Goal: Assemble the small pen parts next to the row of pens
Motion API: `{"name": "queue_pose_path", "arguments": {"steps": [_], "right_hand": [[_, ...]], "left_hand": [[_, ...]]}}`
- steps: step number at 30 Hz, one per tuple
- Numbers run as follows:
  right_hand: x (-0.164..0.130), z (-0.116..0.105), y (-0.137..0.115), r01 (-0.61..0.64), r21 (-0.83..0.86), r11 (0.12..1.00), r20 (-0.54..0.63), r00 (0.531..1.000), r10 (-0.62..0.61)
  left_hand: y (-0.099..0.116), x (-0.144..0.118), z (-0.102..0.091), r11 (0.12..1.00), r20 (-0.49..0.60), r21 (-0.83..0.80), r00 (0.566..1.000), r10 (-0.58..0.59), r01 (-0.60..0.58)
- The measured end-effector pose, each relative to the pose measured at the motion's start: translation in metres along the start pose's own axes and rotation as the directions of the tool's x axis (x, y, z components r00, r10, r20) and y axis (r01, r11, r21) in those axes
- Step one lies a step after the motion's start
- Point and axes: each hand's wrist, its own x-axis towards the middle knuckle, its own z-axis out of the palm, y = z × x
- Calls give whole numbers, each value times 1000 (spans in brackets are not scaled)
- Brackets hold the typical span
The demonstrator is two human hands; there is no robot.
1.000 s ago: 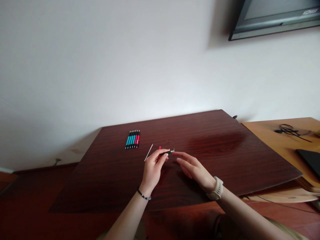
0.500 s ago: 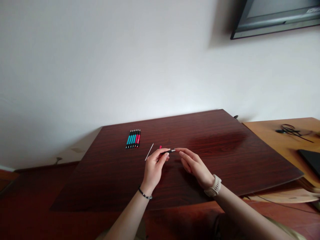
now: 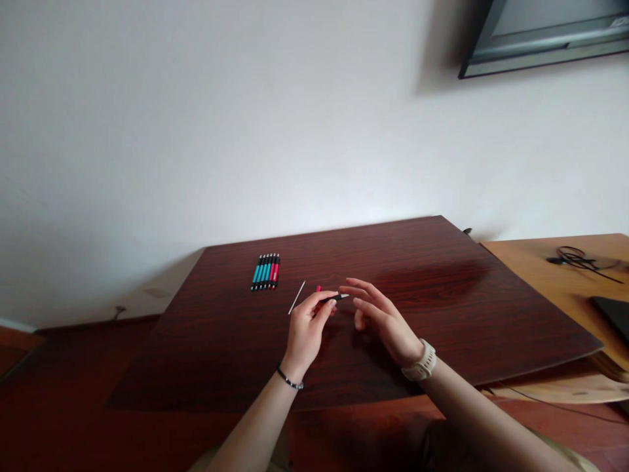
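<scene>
My left hand (image 3: 309, 331) pinches a thin pen with a red rear end and a black tip (image 3: 339, 297), held level above the dark wooden table (image 3: 442, 314). My right hand (image 3: 381, 318) hovers just right of the pen's tip with its fingers spread, holding nothing I can see. A thin white refill (image 3: 296, 297) lies on the table just left of my left hand. A tidy row of several pens, teal and red (image 3: 266, 271), lies farther back on the left.
A lighter wooden table (image 3: 555, 275) adjoins on the right, carrying a black cable (image 3: 577, 257) and a dark flat object (image 3: 614, 313). A dark screen (image 3: 545, 36) hangs on the white wall at top right.
My right hand came up to the pen's tip, touched it, then lifted slightly with the fingers spreading. A small pale piece seen at the tip earlier no longer shows.
</scene>
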Motion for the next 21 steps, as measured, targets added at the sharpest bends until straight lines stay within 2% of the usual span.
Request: {"name": "queue_pose_path", "arguments": {"steps": [4,8,15,18,21], "right_hand": [[0,3,0,-47,-4,999,-22,999,47],[1,2,1,22,35,999,-62,998,-19],[4,-4,2,2,17,1000,-110,994,0],[2,-2,0,9,30,999,-43,999,-7],[0,0,-1,-41,-17,999,29,999,42]], "left_hand": [[2,0,1,1000,-11,-6,1000,-6,6],[2,0,1,1000,-6,-19,1000,-12,12],[1,-1,1,1000,5,-1,1000,-23,23],[1,-1,2,1000,-1,-8,1000,-14,14],[2,0,2,1000,-8,-7,1000,-12,12]]}}
